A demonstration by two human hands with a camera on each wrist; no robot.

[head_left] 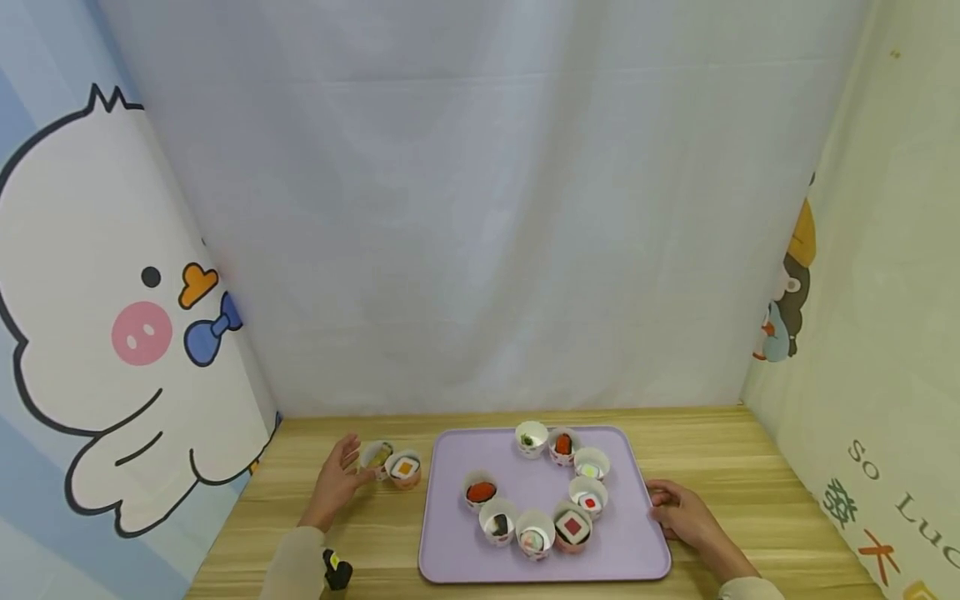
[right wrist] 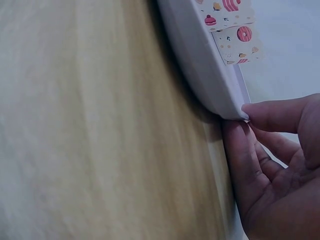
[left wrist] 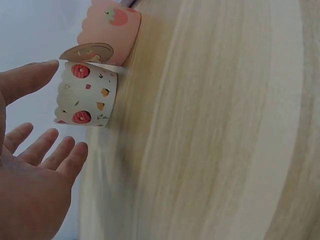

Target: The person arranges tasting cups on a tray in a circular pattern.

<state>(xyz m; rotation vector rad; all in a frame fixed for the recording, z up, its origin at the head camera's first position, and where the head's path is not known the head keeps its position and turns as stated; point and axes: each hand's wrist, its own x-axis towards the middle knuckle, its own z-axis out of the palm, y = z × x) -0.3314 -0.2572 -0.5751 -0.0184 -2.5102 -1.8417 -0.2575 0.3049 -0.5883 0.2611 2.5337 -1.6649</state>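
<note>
My left hand point(head_left: 337, 485) is beside a white paper cup point(left wrist: 87, 95) printed with pink donuts. Its fingers are spread, with the thumb by the cup's rim in the left wrist view. A yellowish-green piece lies inside that cup. Close against it stands a pink paper cup point(head_left: 406, 472) with a strawberry print, holding a white square piece with an orange centre. At the right, my right hand point(head_left: 684, 515) pinches the edge of a lilac tray point(head_left: 630, 546) between thumb and fingers. The tray lies on the wooden table.
Several paper cups with toy-like sushi pieces stand on the tray in a curve, among them one with a red-orange top point(head_left: 480, 490) and a pink one with a dark-red square point(head_left: 573, 527). A white curtain point(head_left: 487, 250) hangs behind the table point(head_left: 720, 450).
</note>
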